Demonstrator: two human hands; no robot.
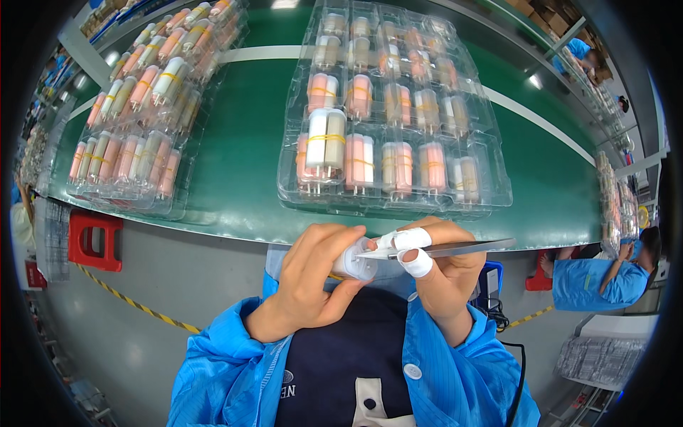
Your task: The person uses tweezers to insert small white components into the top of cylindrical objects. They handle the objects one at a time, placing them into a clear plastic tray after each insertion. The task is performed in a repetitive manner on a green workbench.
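- Hands first: left hand (313, 281) is wrapped around a small white plastic cylinder (353, 262), thumb and fingers curled on it, holding it just in front of the chest and below the near edge of the tabletop.
- Right hand (441, 263), with white tape on two fingertips, pinches long metal tweezers (455, 248); their tip meets the top of the cylinder, so both hands are closed on something.
- Blue smock sleeves (228, 370) frame the forearms at the lower edge.
- Green tabletop (242, 164) carries, near its near edge in the middle, a stack of clear plastic blister trays (491, 192) with pink, white and beige cylinders bundled by yellow bands; one taller white-and-beige pair (326, 139) stands above the rest at the near left of the tray.
- Towards the left edge lie more clear trays (186, 203) filled with similar banded bundles.
- Progress, as a judgement: most pockets look filled, one piece is being worked on; how many remain untreated cannot be told.
- Beyond the right edge, another person in blue (597, 281) sits bent over.
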